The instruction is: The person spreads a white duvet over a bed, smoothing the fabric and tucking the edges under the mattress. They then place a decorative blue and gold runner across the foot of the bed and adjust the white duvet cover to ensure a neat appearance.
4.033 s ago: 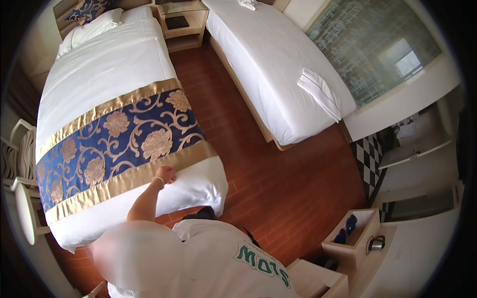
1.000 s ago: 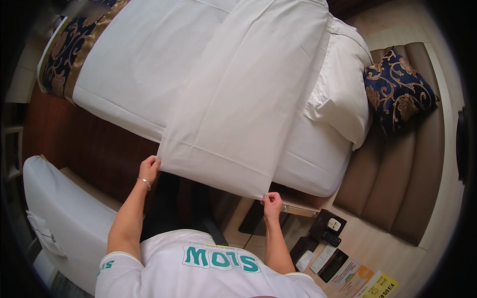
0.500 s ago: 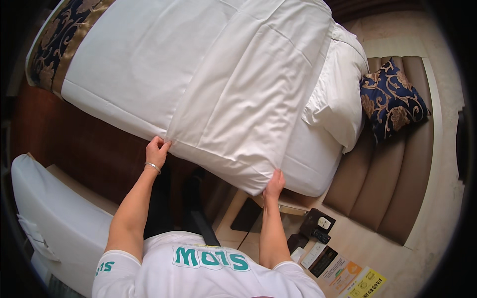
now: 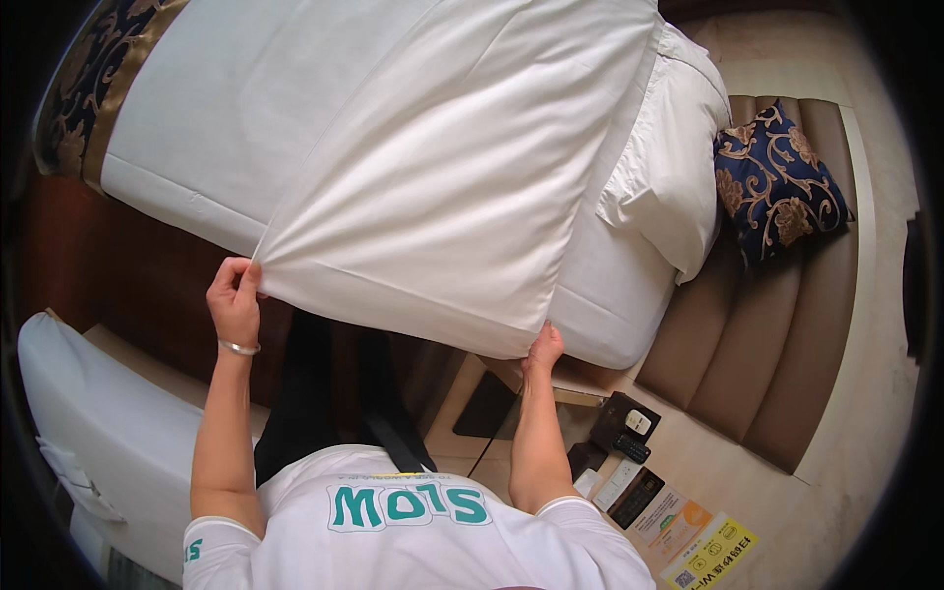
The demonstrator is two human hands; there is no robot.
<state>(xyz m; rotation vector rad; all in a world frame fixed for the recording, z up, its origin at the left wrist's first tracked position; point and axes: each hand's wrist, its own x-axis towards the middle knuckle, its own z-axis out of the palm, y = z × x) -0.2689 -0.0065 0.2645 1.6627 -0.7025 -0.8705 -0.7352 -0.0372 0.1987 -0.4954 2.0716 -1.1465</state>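
A white duvet [image 4: 433, 216] lies over the bed, with its upper part folded back in a broad band. My left hand [image 4: 234, 303], a silver bangle at its wrist, pinches the edge of that band and pulls it taut; creases fan out from the fingers. Closed on the band's other near corner is my right hand [image 4: 542, 349], beside the white-sheeted mattress [image 4: 612, 317]. A white pillow [image 4: 669, 162] rests at the head end, partly covered by the folded band.
A navy and gold patterned cushion [image 4: 782, 187] leans on the brown padded headboard [image 4: 757, 383]. To my right, a bedside surface carries a dark box [image 4: 615, 418], a remote [image 4: 632, 448] and printed cards [image 4: 678, 531]. Another white-covered bed [image 4: 118, 433] is at lower left.
My left hand has moved left and slightly up, stretching the band's edge with it. Its creases now run diagonally from that hand. My right hand has shifted only slightly.
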